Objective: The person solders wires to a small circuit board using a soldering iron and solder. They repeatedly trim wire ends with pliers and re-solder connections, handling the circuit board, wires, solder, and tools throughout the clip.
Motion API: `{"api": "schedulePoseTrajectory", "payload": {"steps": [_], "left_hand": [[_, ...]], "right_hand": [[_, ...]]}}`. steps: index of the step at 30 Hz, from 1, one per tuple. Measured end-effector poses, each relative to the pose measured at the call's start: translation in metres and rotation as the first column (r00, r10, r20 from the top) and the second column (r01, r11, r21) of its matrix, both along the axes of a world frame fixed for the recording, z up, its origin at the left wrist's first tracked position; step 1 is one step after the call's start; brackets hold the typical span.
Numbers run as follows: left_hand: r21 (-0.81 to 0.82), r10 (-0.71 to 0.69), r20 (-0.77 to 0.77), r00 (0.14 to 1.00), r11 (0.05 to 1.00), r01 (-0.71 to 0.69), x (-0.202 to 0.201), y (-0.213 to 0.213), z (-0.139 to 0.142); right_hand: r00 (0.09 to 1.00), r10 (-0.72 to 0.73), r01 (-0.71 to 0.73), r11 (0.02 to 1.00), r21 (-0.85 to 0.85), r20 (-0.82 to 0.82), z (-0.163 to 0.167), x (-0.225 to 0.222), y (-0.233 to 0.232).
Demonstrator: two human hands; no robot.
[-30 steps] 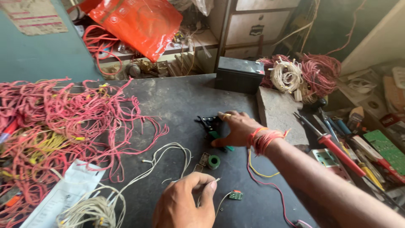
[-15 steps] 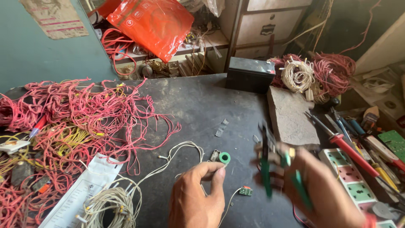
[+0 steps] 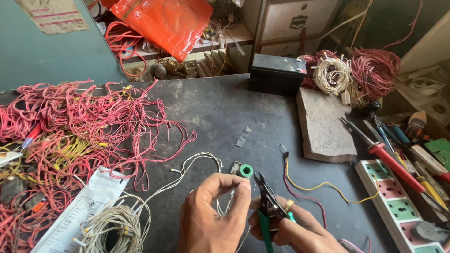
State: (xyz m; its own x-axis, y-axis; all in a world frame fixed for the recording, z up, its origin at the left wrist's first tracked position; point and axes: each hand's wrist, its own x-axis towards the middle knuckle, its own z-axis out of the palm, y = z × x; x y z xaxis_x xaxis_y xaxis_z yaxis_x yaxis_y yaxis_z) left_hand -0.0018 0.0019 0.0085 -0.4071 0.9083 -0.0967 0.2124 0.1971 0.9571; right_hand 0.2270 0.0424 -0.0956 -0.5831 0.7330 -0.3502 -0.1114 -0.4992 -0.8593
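Low over the table, left hand (image 3: 213, 218) fingers pinching white wire (image 3: 220, 206), right hand (image 3: 293, 229) clenched around green-handled pliers (image 3: 266, 206).

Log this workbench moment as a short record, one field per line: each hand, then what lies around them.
left hand: pinches a thin white wire between thumb and forefinger
right hand: grips green-handled pliers, tip pointing up beside the left fingers
just beyond the hands: small green ring on the dark bench
left: tangle of red wires
right: flat stone slab, power strip
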Motion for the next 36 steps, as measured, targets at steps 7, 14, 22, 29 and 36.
{"api": "schedulePoseTrajectory", "payload": {"steps": [7, 14, 22, 29, 36], "left_hand": [[-0.054, -0.044, 0.188, 0.981, 0.997, 0.055, 0.002, 0.001, 0.009], [-0.104, -0.059, 0.246, 0.967, 0.991, 0.087, 0.004, 0.003, 0.021], [-0.125, -0.071, 0.229, 0.971, 0.987, 0.101, 0.003, 0.004, 0.023], [-0.114, -0.055, 0.255, 0.965, 0.99, 0.086, 0.004, 0.002, 0.024], [-0.087, -0.053, 0.208, 0.977, 0.994, 0.072, 0.005, 0.002, 0.025]], "right_hand": [[0.869, 0.053, -0.38, 0.707, 0.597, 0.491, -0.008, 0.011, -0.001], [0.829, -0.006, -0.422, 0.648, 0.634, 0.559, -0.009, 0.014, -0.004], [0.906, 0.013, -0.299, 0.727, 0.618, 0.423, -0.024, 0.016, -0.006], [0.91, -0.024, -0.294, 0.666, 0.685, 0.413, -0.018, 0.013, -0.011], [0.888, -0.145, -0.187, 0.753, 0.631, 0.436, -0.004, -0.002, -0.019]]}}
